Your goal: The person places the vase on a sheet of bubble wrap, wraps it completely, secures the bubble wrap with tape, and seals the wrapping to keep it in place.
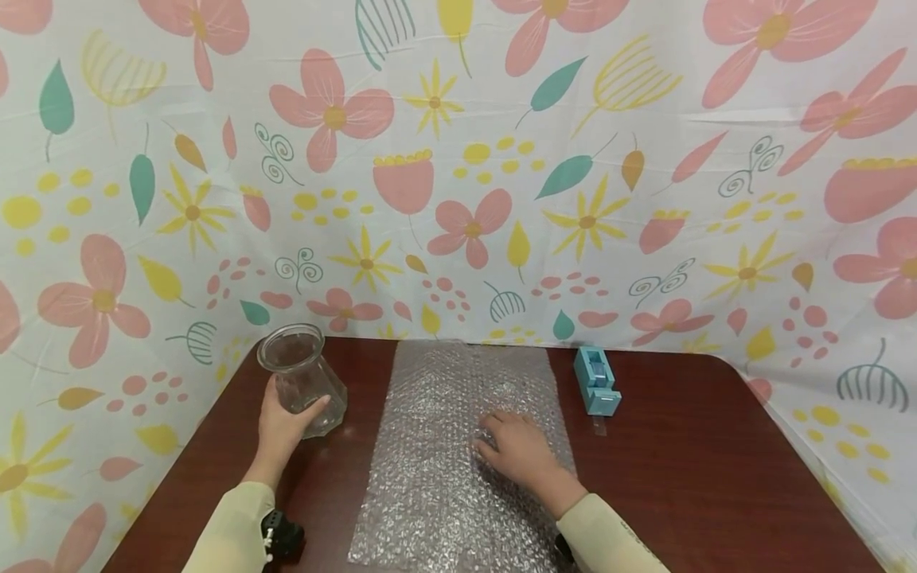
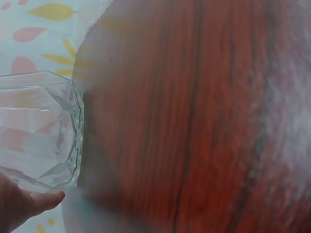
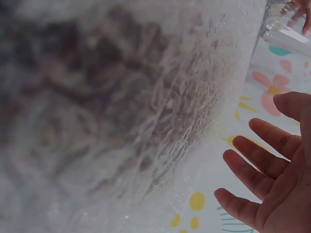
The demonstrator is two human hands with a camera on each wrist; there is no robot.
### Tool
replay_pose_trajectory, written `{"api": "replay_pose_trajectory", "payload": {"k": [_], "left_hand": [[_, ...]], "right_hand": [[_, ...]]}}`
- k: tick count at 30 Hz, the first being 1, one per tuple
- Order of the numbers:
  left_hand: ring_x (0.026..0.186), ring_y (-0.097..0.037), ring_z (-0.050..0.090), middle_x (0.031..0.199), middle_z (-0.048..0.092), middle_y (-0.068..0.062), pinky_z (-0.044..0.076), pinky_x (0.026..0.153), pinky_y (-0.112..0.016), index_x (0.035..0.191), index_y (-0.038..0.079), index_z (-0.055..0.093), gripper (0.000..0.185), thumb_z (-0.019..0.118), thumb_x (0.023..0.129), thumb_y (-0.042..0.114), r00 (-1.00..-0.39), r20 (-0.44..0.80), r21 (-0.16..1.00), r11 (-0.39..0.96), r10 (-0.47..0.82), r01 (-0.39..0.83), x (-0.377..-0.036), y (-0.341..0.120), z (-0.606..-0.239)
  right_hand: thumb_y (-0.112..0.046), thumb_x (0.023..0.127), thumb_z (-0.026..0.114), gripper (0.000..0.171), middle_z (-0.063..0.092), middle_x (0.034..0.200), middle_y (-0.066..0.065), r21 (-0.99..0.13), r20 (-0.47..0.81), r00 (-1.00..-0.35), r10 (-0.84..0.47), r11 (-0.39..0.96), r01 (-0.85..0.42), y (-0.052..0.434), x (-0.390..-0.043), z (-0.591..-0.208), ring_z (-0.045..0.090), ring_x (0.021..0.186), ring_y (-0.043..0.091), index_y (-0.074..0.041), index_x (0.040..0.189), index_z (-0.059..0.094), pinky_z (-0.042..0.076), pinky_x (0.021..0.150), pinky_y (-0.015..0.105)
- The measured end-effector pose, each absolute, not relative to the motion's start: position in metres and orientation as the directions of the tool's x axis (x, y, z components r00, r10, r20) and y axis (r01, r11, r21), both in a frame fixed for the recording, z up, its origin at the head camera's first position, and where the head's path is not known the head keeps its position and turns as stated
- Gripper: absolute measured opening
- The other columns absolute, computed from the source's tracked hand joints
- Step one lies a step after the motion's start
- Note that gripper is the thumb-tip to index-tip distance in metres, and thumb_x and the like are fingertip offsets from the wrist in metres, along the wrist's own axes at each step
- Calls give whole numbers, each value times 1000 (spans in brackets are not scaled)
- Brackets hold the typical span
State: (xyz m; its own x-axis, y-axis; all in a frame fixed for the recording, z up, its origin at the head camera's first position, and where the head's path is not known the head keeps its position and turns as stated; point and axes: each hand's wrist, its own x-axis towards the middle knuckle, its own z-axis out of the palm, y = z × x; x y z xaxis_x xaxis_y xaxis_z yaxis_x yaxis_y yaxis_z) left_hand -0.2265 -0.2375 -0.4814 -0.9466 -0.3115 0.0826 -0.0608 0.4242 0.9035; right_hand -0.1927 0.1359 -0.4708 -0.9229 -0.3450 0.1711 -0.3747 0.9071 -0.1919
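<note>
A clear faceted glass vase [image 1: 302,380] stands on the dark wooden table [image 1: 716,477] at the back left. My left hand [image 1: 282,426] grips its lower body from the near side, and the left wrist view shows the vase [image 2: 39,131] close up with a fingertip below it. A sheet of bubble wrap [image 1: 458,454] lies flat along the middle of the table. My right hand [image 1: 512,446] rests on it with straight, spread fingers [image 3: 252,165]. The bubble wrap [image 3: 121,111] fills most of the right wrist view.
A light blue tape dispenser [image 1: 597,380] sits to the right of the bubble wrap, near the table's back edge. A floral cloth [image 1: 458,159] hangs behind and round the sides of the table.
</note>
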Motion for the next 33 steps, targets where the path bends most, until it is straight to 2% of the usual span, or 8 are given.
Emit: {"api": "replay_pose_trajectory", "payload": {"k": [3,7,14,24,28,33], "left_hand": [[155,-46,25,166,26,-27,24,125,-63,164,7,12,106,81,86,25,-942,80,898,434,-327,-75,-226,-237,-480],[153,-47,27,164,29,-29,26,125,-62,163,4,16,104,82,85,23,-933,92,893,444,-348,-78,-224,-239,-479],[153,-49,26,164,28,-30,25,124,-65,164,3,12,108,82,85,24,-936,83,874,476,-341,-96,-220,-242,-477],[151,-47,32,161,34,-29,27,123,-65,161,2,21,101,83,83,21,-939,149,863,504,-311,-30,-222,-239,-471],[150,-46,32,161,35,-28,28,122,-65,159,2,27,97,84,83,20,-942,192,834,552,-276,8,-222,-237,-465],[144,-46,39,153,44,-26,33,117,-68,154,3,35,92,86,79,20,-948,257,759,647,-190,76,-220,-234,-456]], "right_hand": [[-31,94,72,33,74,116,10,-179,189,-917,-351,906,-383,136,-193,-473,71,108,29,-7,117,72,57,96,48],[-31,93,73,34,74,116,11,-191,217,-904,-367,893,-408,136,-194,-475,71,108,31,-7,117,72,58,94,49],[-31,91,75,32,74,109,7,-175,251,-889,-384,885,-432,137,-195,-474,71,101,27,-9,114,72,59,88,45],[-32,91,75,33,74,111,8,-174,251,-891,-378,888,-426,138,-195,-472,71,102,27,-9,115,72,59,88,45],[-33,92,75,35,74,114,8,-186,246,-897,-367,891,-415,140,-196,-471,71,103,28,-9,117,71,59,89,46],[-31,91,75,38,73,116,11,-219,226,-905,-360,887,-407,141,-196,-467,70,106,31,-7,120,70,58,90,49]]}}
